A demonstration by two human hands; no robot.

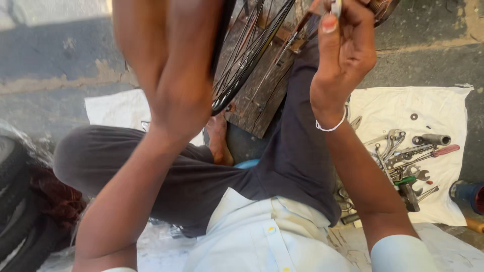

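A black bicycle wheel (pixel 241 65) with thin spokes stands tilted in front of me, over a wooden block (pixel 262 95). My left hand (pixel 166 60) is raised close to the camera against the wheel's rim; its fingers are out of view at the top. My right hand (pixel 345 48) is lifted at the wheel's right side, fingers closed around a small metal tool (pixel 336 7) at the top edge. A white band circles my right wrist. I sit cross-legged in dark trousers and a white shirt, one bare foot (pixel 219 143) under the wheel.
A white cloth (pixel 443 108) on the right holds several wrenches (pixel 390 146), a red-handled screwdriver (pixel 436 152) and a metal socket (pixel 431 139). A blue object (pixel 471 194) sits at the right edge. Black tyres (pixel 15 201) lie at the left. Concrete ground lies beyond.
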